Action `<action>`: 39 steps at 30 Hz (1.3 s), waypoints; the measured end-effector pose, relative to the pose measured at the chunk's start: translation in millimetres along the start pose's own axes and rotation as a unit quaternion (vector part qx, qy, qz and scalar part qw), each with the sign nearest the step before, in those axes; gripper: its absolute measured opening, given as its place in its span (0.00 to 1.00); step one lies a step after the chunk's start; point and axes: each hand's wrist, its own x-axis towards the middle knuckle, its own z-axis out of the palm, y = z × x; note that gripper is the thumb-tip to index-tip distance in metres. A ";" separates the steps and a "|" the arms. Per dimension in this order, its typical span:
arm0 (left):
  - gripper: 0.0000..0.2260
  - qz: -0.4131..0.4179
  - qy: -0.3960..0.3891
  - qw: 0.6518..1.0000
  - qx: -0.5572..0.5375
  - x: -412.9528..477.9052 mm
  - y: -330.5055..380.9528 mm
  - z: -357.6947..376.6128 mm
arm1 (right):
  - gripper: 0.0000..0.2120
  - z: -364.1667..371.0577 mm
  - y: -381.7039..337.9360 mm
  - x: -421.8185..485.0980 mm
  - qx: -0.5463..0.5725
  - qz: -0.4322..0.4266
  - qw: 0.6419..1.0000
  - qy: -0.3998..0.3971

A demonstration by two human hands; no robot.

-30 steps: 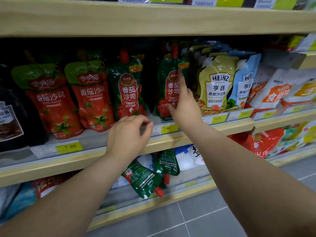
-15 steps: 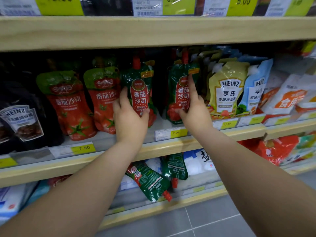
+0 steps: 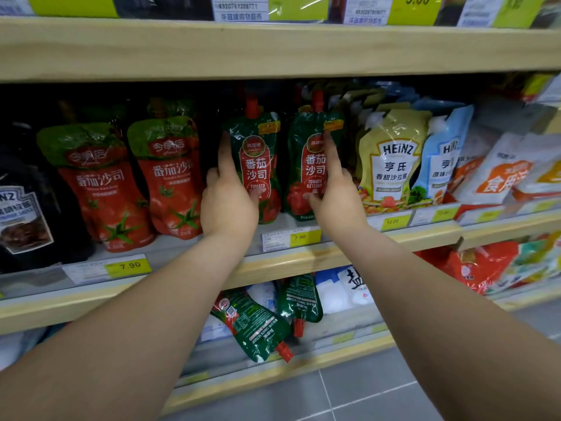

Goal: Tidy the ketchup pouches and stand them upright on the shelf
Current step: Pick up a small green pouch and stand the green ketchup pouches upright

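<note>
Two green ketchup pouches with red caps stand upright side by side on the middle shelf. My left hand grips the left green pouch, thumb on its front and index finger along its left edge. My right hand grips the right green pouch, index finger up its right side. Two more green pouches lie on the shelf below with caps pointing down: one tilted, one behind it. Two red ketchup pouches stand to the left.
Heinz salad dressing pouches stand right of the green pair, a dark Heinz pouch at far left. White salt bags sit on the lower shelf. The shelf above overhangs closely. Grey floor tiles are below.
My left hand rose from the shelf edge and took hold of the left green pouch. The two green pouches now stand closer together. The view shifted down and left.
</note>
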 end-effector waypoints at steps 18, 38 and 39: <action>0.34 0.027 0.125 0.990 0.064 -16.5 -94.6 -71.4 | 0.37 57.3 -108.5 -49.1 0.009 -0.192 0.981 -0.021; 0.39 0.003 0.044 0.991 0.123 5.4 -123.3 -96.6 | 0.50 97.1 -145.0 -34.5 -0.012 -0.090 0.993 -0.073; 0.40 0.004 0.039 0.992 0.119 6.0 -122.7 -96.4 | 0.50 96.3 -144.3 -33.7 -0.013 -0.086 0.994 -0.070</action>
